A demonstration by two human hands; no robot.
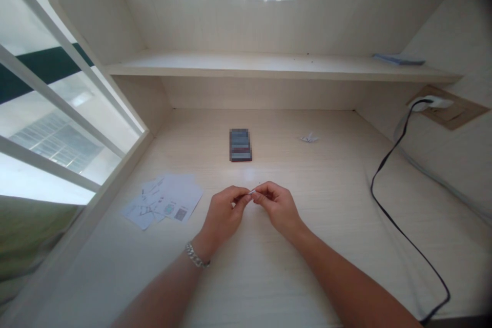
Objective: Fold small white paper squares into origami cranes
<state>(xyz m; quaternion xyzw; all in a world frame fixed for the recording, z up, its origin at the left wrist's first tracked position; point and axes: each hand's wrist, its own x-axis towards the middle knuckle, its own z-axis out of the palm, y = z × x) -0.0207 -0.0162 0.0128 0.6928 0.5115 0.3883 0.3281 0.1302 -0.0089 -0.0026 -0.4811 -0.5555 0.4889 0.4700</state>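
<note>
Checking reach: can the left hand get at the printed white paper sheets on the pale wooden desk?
Probably yes: the sheets lie flat beside the left hand, only bare desk between, though it is pinching a small white paper scrap.

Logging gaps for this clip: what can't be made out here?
Head view:
Small white piece, pinched by left hand and right hand: too small, fingertips cover it.
Dark flat device: pixelated.
Printed sheets: text too small.
Black cable: lower end cut off by bottom edge.
</note>
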